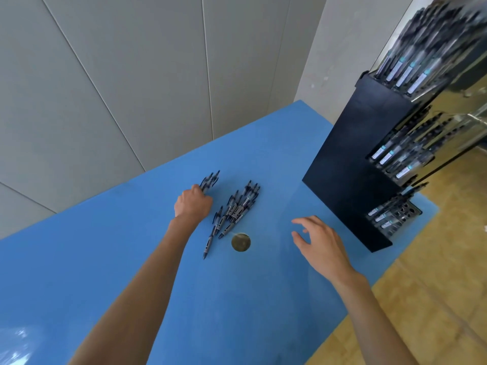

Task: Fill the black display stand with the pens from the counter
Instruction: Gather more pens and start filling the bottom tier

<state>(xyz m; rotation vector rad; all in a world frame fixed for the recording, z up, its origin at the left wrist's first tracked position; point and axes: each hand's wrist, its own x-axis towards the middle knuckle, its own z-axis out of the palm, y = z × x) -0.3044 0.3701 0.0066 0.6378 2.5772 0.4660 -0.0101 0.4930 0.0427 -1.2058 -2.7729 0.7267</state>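
A loose pile of dark pens (233, 212) lies on the blue counter (110, 248). My left hand (193, 204) is closed around a bundle of pens (210, 180) whose ends stick out beyond my fist, just left of the pile. My right hand (320, 242) hovers over the counter with fingers spread and nothing in it, between the pile and the black display stand (350, 167). The stand rises at the right in three tiers; each tier holds several pens, and the lowest tier (400, 214) shows some unfilled holes.
A round brass-coloured cap (240, 242) is set in the counter just below the pile. Grey wall panels stand behind the counter. The counter's right edge drops to a wooden floor (434, 272) beside the stand.
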